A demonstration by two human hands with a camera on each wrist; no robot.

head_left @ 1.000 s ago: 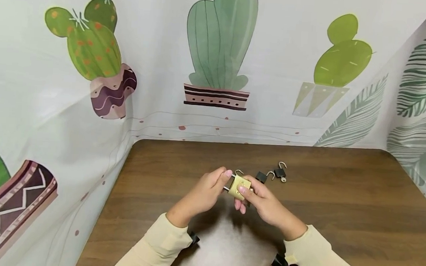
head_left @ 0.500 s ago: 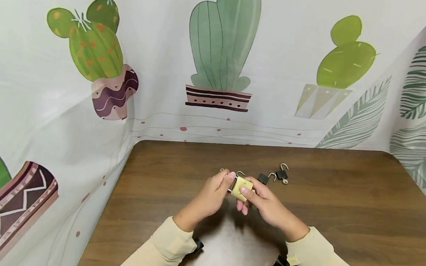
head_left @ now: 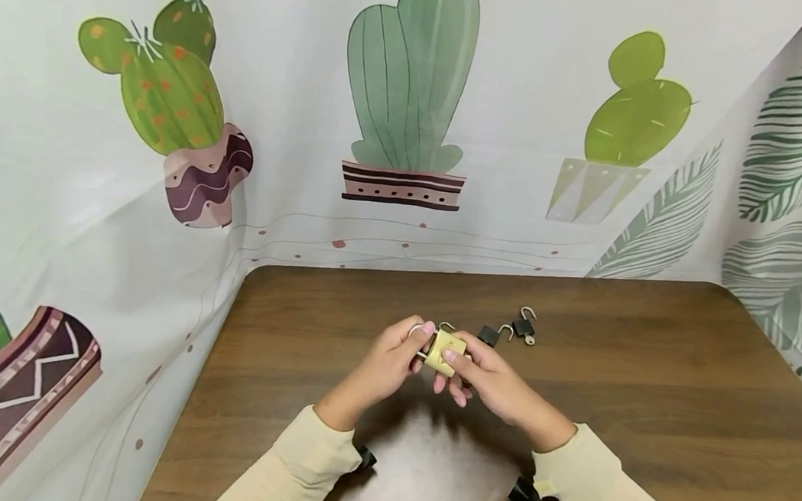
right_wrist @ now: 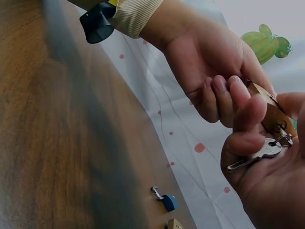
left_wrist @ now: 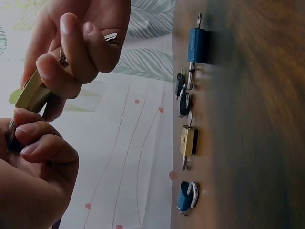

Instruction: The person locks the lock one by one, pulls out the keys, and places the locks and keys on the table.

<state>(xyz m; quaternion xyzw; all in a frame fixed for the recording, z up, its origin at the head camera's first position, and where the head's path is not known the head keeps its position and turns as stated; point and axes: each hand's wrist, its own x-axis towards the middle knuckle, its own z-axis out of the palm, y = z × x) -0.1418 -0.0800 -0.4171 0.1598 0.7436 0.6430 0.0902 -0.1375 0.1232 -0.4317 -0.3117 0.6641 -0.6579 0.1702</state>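
Two hands share one brass padlock [head_left: 445,343], held between them above the table [head_left: 628,414]. The left hand [head_left: 386,359] pinches the shackle [head_left: 422,354]; the right hand [head_left: 490,371] grips the body, its thumb laid across the face. Holding from opposite ends probably steadies both parts against twisting; whether the shackle is latched, I cannot tell. At the body's other end a small ring [right_wrist: 285,138] bears a key [right_wrist: 269,148], which lies against the right palm, likely because the hand wraps that end. Beyond the right hand rest a nearer dark padlock [head_left: 488,335] and a farther dark padlock [head_left: 522,328], shackles swung out, seemingly put there to be clear of the fingers.
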